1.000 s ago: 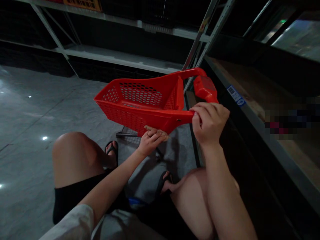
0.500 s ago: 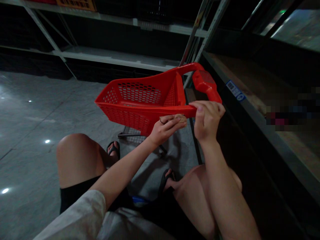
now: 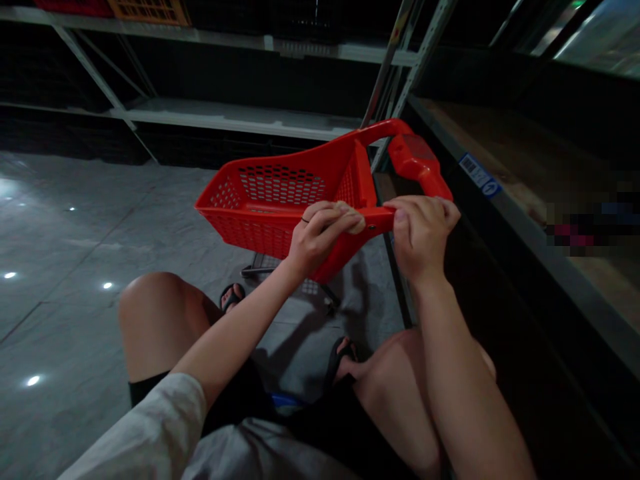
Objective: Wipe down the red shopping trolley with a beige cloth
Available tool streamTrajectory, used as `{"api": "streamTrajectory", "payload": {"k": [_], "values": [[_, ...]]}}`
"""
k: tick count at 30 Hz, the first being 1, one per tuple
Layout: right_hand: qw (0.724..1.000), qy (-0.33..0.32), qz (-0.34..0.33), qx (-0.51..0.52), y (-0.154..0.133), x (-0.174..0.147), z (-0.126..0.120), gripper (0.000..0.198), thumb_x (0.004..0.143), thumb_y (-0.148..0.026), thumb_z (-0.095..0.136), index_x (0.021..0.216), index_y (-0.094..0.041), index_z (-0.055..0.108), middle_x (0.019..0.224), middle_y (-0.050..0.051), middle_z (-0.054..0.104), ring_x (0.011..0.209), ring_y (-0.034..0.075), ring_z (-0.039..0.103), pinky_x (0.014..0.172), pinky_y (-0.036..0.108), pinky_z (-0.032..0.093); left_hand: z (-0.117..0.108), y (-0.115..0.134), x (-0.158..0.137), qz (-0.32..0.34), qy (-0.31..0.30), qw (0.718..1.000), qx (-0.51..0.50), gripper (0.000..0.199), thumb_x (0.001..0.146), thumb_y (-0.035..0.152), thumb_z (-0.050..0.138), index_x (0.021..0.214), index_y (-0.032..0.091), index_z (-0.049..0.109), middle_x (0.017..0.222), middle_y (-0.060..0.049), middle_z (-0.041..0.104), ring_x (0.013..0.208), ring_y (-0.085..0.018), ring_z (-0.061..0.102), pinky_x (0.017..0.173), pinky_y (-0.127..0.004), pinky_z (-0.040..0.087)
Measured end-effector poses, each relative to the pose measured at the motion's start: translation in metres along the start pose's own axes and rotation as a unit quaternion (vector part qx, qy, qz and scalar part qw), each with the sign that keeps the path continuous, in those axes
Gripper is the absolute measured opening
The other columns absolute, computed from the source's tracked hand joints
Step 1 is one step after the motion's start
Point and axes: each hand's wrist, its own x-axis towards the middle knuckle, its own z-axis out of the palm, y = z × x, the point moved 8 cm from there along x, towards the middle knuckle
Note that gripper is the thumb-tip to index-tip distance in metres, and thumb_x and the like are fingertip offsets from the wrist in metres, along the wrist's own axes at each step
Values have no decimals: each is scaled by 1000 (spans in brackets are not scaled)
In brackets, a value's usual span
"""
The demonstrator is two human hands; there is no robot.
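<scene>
At the near side, the person's bare knees (image 3: 155, 303) are bending left and right, and beyond them the left hand (image 3: 316, 235) is clutching a crumpled tan cloth (image 3: 355, 219) against the near rim of a red shopping cart (image 3: 255, 225), while the right hand (image 3: 423, 233) is grasping the end of its handle (image 3: 433, 177). The cart is standing mid-scene, its basket pointing left, with a ledge (image 3: 550, 260) running along the right. Far behind, pale shelving (image 3: 240, 121) is stretching across, bearing an orange crate (image 3: 150, 11) at left.
</scene>
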Motion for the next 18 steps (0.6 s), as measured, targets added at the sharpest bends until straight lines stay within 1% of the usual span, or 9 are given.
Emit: {"api": "streamTrajectory", "payload": {"k": [2,5,8,10,11,12,13,16,18], "values": [[999,0,8,-38,-7,-2,1,37,105,-31,36,108,-23,72,110,8,75,115,28,63,115,56,30,-2,6,-3,17,41,999,-13,40,104,25,58,142,36,61,123,-2,67,129,-19,59,110,-36,56],[997,-18,-1,-71,-27,-5,8,33,102,-27,43,118,-23,71,118,10,74,123,31,59,118,59,28,0,3,-39,17,37,999,-20,38,104,25,56,140,35,62,114,-3,71,120,-19,63,100,-33,60],[995,-69,-34,-66,-47,-9,24,41,100,-26,46,136,-23,64,133,12,68,129,32,55,118,56,33,4,-6,-80,30,-42,998,-37,34,107,28,49,135,32,66,111,-5,74,112,-21,67,92,-34,63],[993,-83,-34,-71,-51,-9,33,44,100,-28,47,141,-22,61,138,13,65,133,33,52,117,56,35,7,-11,-93,54,-110,992,-44,36,108,28,42,133,32,69,111,-4,75,110,-21,68,87,-33,62],[994,-80,-28,-73,-50,-9,35,44,100,-29,47,141,-22,62,138,13,64,133,34,50,116,56,35,6,-14,-92,54,-126,990,-40,37,109,27,41,132,31,70,111,-4,75,110,-21,68,85,-32,62],[994,-74,-20,-72,-48,-8,37,43,101,-29,46,139,-23,63,137,13,65,133,34,50,115,56,36,2,-18,-85,42,-122,991,-33,37,108,27,41,131,30,70,111,-5,74,109,-21,67,84,-32,62],[995,-67,-13,-68,-46,-7,38,42,101,-29,45,138,-23,64,136,13,65,132,34,50,114,56,36,-4,-22,-74,19,-103,994,-23,36,108,27,43,130,29,71,111,-5,74,110,-21,67,86,-32,61],[998,-46,3,-47,-38,-3,40,40,102,-29,43,133,-22,67,130,13,68,128,33,52,113,54,36,-21,-28,-28,-39,-15,999,5,30,106,28,53,128,29,72,117,-6,69,117,-22,63,100,-39,58],[999,-32,9,-32,-35,-2,38,40,102,-28,40,131,-21,67,127,13,69,126,32,53,112,52,36,-23,-18,0,-34,17,999,3,28,105,29,57,129,31,71,120,-5,67,123,-21,60,108,-40,54]]}}
